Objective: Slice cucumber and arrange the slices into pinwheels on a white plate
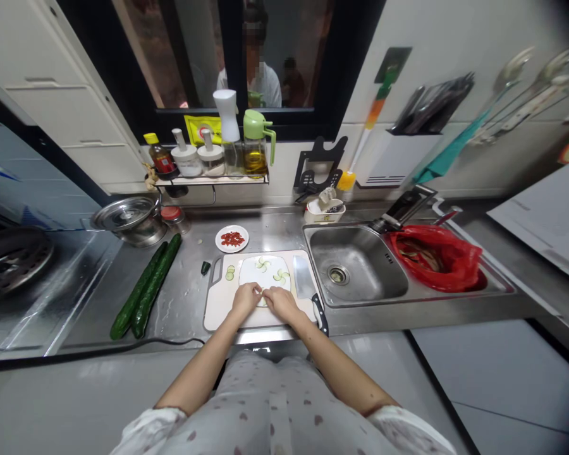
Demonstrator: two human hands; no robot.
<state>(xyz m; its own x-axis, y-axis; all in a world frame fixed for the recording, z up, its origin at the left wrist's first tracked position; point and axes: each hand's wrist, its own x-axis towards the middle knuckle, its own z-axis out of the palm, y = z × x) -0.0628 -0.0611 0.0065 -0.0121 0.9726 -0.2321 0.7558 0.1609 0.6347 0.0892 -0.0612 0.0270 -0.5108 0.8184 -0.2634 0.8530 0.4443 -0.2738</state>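
Both hands pinching cucumber slices at the plate's (251, 272) near edge: left hand (245, 298) and right hand (279, 302) fingertips closing on a slice (262, 299), so keep pressure light, fanning it like the finished rosettes (281, 275) beyond, cleaver (305, 283) lying clear alongside.

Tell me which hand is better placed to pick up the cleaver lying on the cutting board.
The right hand, probably. The cleaver lies along the right edge of the cutting board, just beside that hand, its handle pointing toward the person. The left hand would have to cross over the white plate.
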